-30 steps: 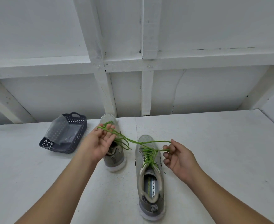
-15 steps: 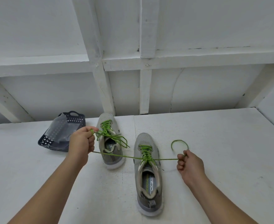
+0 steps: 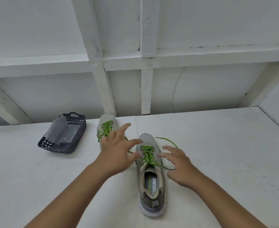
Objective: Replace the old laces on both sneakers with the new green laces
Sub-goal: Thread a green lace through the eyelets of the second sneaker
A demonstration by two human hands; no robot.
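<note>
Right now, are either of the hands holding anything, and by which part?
Nothing is held. The left hand and right hand both hover with fingers spread beside the near sneaker; its green lace lies loose.

Two grey sneakers stand on the white table: one near (image 3: 149, 175), one farther left (image 3: 107, 127). Each carries one green lace. One dark basket (image 3: 62, 134) sits far left. Two hands show.

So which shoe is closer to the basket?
The far sneaker, partly behind the left hand. It sits beside the dark basket; the near sneaker, between both hands, lies farther away.
</note>
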